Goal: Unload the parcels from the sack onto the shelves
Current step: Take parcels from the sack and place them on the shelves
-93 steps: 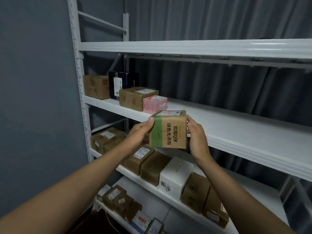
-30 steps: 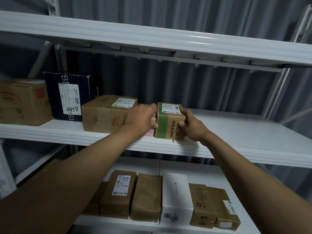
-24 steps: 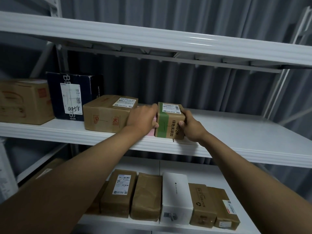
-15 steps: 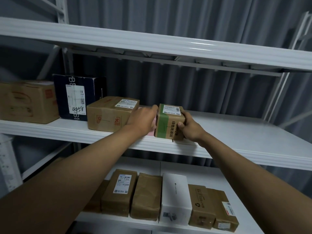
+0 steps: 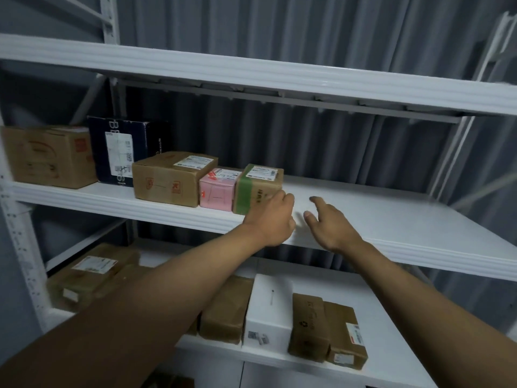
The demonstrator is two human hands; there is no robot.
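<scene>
Closest to me, the lower shelf point(image 5: 391, 368) has a white box point(image 5: 268, 306) wedged between brown parcels. Above it my left hand point(image 5: 272, 219) and right hand point(image 5: 330, 225) are loose and holding nothing at the middle shelf point(image 5: 391, 228), left fingertips right at the green-taped box point(image 5: 257, 186). That box sits against the pink parcel point(image 5: 216, 189), with a brown carton point(image 5: 170, 177) and dark box point(image 5: 123, 149) further left, curtain point(image 5: 307, 141) behind.

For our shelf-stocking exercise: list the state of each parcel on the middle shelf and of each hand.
Green-banded box: set on shelf, against pink box.
Pink box: resting, upright.
Brown labelled box: resting.
Left hand: open, at green-banded box.
Right hand: open, empty.
</scene>
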